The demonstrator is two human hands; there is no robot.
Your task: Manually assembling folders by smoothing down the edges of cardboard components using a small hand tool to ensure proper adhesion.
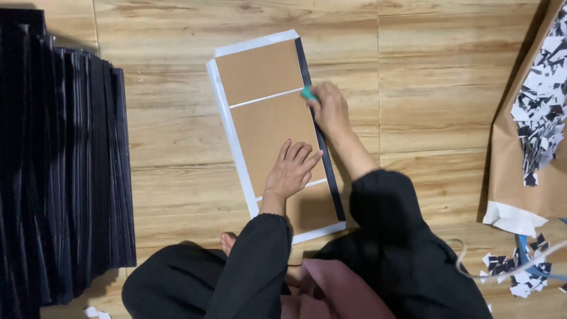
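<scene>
wood floor point(177, 136); right hand point(331, 109) grips teal tool point(308, 93).

Head camera, straight down, close overhead.

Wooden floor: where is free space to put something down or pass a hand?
Bare floor lies between the black stack and the white sheet with brown boards. More lies between the right hand and the brown paper with scraps. It is crowded on the sheet, where the left hand presses.
</scene>
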